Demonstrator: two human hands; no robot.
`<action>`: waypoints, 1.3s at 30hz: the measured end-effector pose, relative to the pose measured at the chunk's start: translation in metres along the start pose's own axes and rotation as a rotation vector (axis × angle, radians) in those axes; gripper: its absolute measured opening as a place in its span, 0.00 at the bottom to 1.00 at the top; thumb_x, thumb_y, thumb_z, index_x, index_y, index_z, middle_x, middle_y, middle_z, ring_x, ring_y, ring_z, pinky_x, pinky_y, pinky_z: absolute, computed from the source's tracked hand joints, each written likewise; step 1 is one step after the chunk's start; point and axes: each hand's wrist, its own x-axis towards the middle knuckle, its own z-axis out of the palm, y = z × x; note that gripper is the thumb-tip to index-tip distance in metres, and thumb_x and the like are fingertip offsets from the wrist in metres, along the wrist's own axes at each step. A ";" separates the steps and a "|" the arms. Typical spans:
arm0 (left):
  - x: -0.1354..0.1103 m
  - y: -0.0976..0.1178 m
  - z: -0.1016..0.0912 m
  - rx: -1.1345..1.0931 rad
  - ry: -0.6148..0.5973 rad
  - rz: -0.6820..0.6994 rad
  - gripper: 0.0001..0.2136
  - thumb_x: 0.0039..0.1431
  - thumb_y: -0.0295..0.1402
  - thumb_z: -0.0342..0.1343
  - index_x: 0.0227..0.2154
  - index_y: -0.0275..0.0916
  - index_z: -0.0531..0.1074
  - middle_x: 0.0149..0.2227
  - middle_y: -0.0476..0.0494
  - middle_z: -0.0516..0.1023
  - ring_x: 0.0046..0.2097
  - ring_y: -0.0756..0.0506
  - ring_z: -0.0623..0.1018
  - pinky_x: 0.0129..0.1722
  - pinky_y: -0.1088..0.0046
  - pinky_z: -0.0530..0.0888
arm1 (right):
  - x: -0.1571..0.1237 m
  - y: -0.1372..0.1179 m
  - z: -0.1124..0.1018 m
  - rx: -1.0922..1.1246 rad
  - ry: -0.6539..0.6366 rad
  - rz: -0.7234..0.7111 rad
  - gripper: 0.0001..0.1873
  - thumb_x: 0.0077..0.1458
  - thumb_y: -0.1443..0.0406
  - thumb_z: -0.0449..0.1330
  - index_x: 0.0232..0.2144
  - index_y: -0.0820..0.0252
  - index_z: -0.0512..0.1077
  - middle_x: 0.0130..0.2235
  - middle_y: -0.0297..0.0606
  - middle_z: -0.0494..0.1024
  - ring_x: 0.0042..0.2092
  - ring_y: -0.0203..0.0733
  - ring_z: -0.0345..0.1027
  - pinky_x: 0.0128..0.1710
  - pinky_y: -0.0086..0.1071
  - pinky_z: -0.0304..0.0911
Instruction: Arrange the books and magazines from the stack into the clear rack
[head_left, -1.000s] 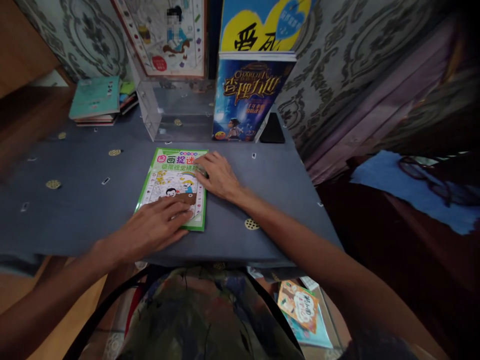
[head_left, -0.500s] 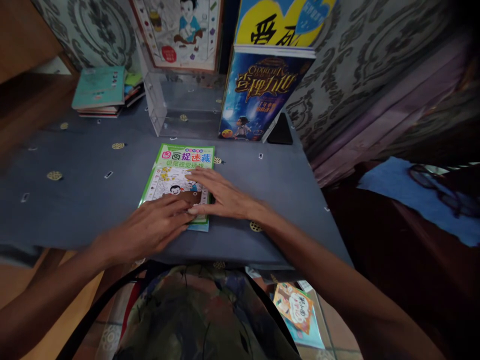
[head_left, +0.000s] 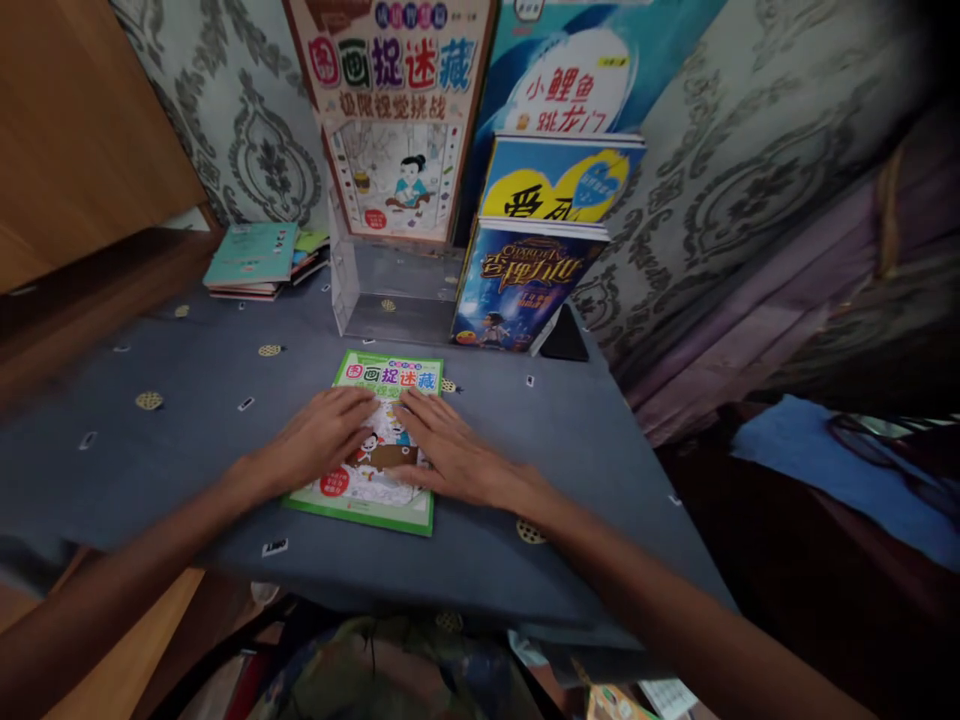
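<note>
A thin green-bordered children's puzzle book (head_left: 390, 372) lies flat on the blue-grey tablecloth (head_left: 187, 440). My left hand (head_left: 319, 440) rests flat on the book's left half with fingers stretched out. On the right half lies my right hand (head_left: 450, 452), also flat, its fingers spread and pointing toward the left hand. Both hands cover most of the cover picture; the title strip at the top and the bottom edge show.
A clear acrylic stand (head_left: 352, 285) sits behind the book, with a dark blue book (head_left: 521, 285) and other books leaning upright against the wall. A stack of books (head_left: 259, 260) lies at the back left. A black phone (head_left: 564, 340) lies at the right.
Both hands slid up the cover and now lie side by side on it. The view tilted upward, showing more of the upright books.
</note>
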 end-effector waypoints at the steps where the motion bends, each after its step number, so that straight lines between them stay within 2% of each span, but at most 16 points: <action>1: 0.006 -0.012 0.003 0.018 0.000 -0.055 0.19 0.71 0.39 0.43 0.56 0.35 0.69 0.57 0.33 0.73 0.59 0.37 0.72 0.60 0.52 0.69 | 0.007 0.004 -0.001 -0.010 0.015 0.031 0.46 0.62 0.39 0.47 0.69 0.64 0.52 0.72 0.53 0.50 0.73 0.56 0.38 0.70 0.54 0.42; 4: 0.023 -0.039 0.009 0.044 -0.004 -0.214 0.23 0.70 0.42 0.43 0.58 0.33 0.67 0.62 0.30 0.68 0.64 0.35 0.68 0.64 0.51 0.64 | 0.027 0.020 -0.003 -0.057 0.063 0.155 0.44 0.64 0.40 0.45 0.68 0.66 0.54 0.71 0.53 0.52 0.73 0.57 0.40 0.70 0.54 0.43; 6: 0.029 -0.050 0.011 0.042 -0.015 -0.276 0.25 0.69 0.43 0.42 0.60 0.32 0.65 0.65 0.30 0.66 0.66 0.36 0.65 0.66 0.53 0.61 | 0.036 0.032 -0.004 -0.089 0.085 0.250 0.45 0.64 0.41 0.44 0.68 0.70 0.53 0.71 0.57 0.51 0.73 0.58 0.40 0.70 0.54 0.43; 9: 0.030 -0.053 0.013 0.046 -0.031 -0.317 0.26 0.70 0.43 0.41 0.62 0.33 0.63 0.67 0.32 0.63 0.67 0.37 0.64 0.66 0.54 0.60 | 0.039 0.046 -0.002 -0.112 0.114 0.331 0.48 0.63 0.39 0.43 0.68 0.75 0.52 0.71 0.59 0.50 0.73 0.58 0.40 0.70 0.53 0.42; 13: 0.028 -0.048 0.014 0.071 -0.040 -0.351 0.26 0.70 0.42 0.39 0.64 0.34 0.62 0.68 0.34 0.62 0.68 0.38 0.62 0.67 0.54 0.59 | 0.032 0.049 0.004 -0.132 0.162 0.337 0.50 0.62 0.37 0.39 0.69 0.70 0.50 0.71 0.57 0.50 0.73 0.58 0.39 0.70 0.56 0.41; 16: 0.029 -0.044 0.014 0.077 -0.049 -0.381 0.26 0.70 0.41 0.39 0.64 0.34 0.62 0.68 0.35 0.61 0.68 0.38 0.62 0.67 0.53 0.59 | 0.019 0.035 0.009 -0.153 0.163 0.340 0.51 0.61 0.36 0.39 0.70 0.70 0.48 0.71 0.58 0.49 0.73 0.59 0.37 0.69 0.59 0.39; 21: 0.031 -0.041 0.013 0.079 -0.045 -0.412 0.25 0.70 0.40 0.40 0.64 0.33 0.62 0.68 0.33 0.61 0.68 0.37 0.62 0.66 0.52 0.59 | -0.020 -0.012 0.018 -0.182 0.098 0.271 0.54 0.59 0.35 0.44 0.69 0.72 0.49 0.72 0.62 0.44 0.73 0.62 0.33 0.69 0.59 0.40; 24: 0.031 -0.038 0.011 0.108 -0.023 -0.423 0.24 0.69 0.39 0.41 0.62 0.33 0.64 0.66 0.32 0.64 0.66 0.36 0.65 0.65 0.54 0.62 | -0.039 -0.034 0.021 -0.190 0.065 0.214 0.52 0.60 0.36 0.47 0.69 0.71 0.50 0.72 0.62 0.45 0.73 0.61 0.34 0.70 0.59 0.41; 29: 0.023 -0.028 0.010 0.110 -0.020 -0.481 0.24 0.69 0.37 0.41 0.62 0.29 0.64 0.64 0.27 0.66 0.66 0.33 0.65 0.64 0.52 0.62 | -0.046 -0.038 0.022 -0.177 0.077 0.181 0.54 0.58 0.36 0.50 0.69 0.71 0.49 0.71 0.63 0.47 0.73 0.62 0.37 0.69 0.61 0.44; 34: 0.014 -0.025 0.006 -0.143 0.035 -0.517 0.28 0.65 0.40 0.48 0.65 0.32 0.59 0.63 0.30 0.68 0.64 0.33 0.68 0.63 0.50 0.64 | -0.046 -0.031 0.024 -0.125 0.093 0.154 0.57 0.54 0.35 0.54 0.71 0.67 0.46 0.72 0.60 0.46 0.73 0.63 0.37 0.69 0.62 0.43; 37: 0.018 -0.033 0.001 -0.469 0.138 -0.632 0.27 0.62 0.38 0.52 0.63 0.35 0.61 0.59 0.32 0.73 0.59 0.35 0.74 0.60 0.53 0.69 | -0.047 -0.030 0.026 -0.088 0.101 0.158 0.57 0.54 0.36 0.57 0.71 0.65 0.45 0.72 0.58 0.45 0.73 0.62 0.36 0.69 0.60 0.43; 39: 0.022 -0.035 -0.003 -0.738 0.261 -0.753 0.27 0.59 0.35 0.54 0.61 0.37 0.63 0.55 0.33 0.76 0.55 0.37 0.77 0.56 0.56 0.73 | -0.048 -0.030 0.027 -0.067 0.108 0.167 0.58 0.53 0.37 0.59 0.71 0.65 0.45 0.72 0.58 0.45 0.73 0.62 0.36 0.69 0.60 0.45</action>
